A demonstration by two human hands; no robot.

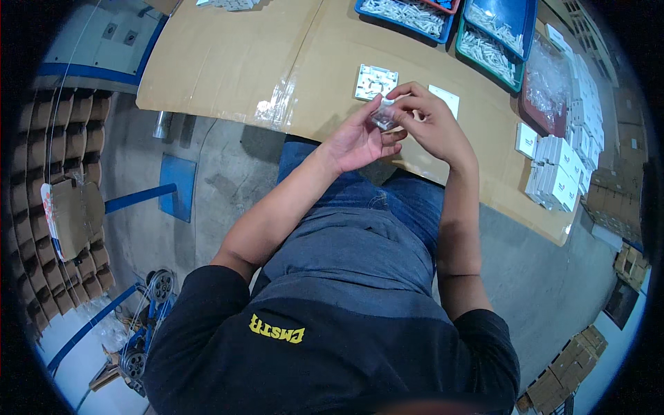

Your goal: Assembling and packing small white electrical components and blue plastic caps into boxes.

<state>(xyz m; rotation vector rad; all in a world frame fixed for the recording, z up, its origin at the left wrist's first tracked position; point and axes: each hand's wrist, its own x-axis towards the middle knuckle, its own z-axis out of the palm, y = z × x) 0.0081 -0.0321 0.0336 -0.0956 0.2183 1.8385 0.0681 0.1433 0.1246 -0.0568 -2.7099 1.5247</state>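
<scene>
A small clear plastic packet (382,118) with something whitish at its top is held between my two hands, above the near edge of the table. My left hand (354,144) grips it from the left between thumb and fingers, palm turned up. From the right, the thumb and fingertips of my right hand (432,123) pinch it. What the packet contains is too small to make out. Just beyond the hands lies a white square frame-like plastic part (377,81) with cutouts. A flat white plate (446,99) lies partly behind my right hand.
The table (221,66) is covered in cardboard. At the far right stand a blue tray (398,26) and a green tray (517,84) of small white parts, and a red tray (553,128) with clear bags. Stacked white plates (557,169) line the right edge.
</scene>
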